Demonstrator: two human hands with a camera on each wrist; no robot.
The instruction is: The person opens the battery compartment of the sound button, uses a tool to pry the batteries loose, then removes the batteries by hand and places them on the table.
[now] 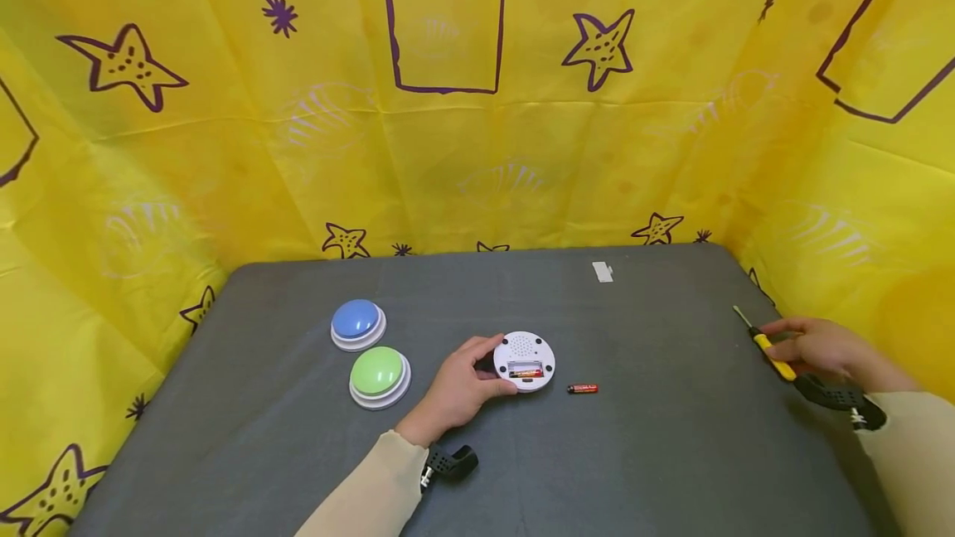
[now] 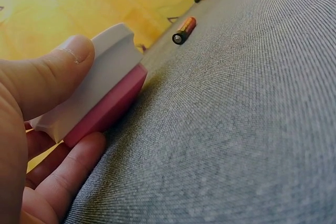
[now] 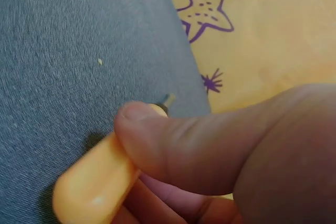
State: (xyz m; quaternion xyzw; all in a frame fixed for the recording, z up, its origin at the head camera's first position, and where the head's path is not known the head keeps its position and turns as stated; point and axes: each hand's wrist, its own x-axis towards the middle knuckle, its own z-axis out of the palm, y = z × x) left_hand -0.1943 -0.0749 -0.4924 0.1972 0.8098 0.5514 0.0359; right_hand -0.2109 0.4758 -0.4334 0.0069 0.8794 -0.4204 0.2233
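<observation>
Head view, battery (image 1: 583, 389) on grey tabletop (image 1: 656, 454), yellow backdrop (image 1: 448, 147)

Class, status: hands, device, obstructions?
Left hand grips round white-pink plastic device. Right hand holds yellow-handled screwdriver. One red cylindrical battery inside, one beside. No visible obstruction.

The left sleeve (image 1: 373, 487) is long, plain and cream. Just beside its end is a black wrist piece (image 1: 453, 462), curvy, with tiny holes and a silver screw (image 1: 426, 476). Well to the right of the left sleeve is the right sleeve (image 1: 906, 446), also cream, with a second black wrist piece (image 1: 828, 394), holes and silver screw too.
</observation>
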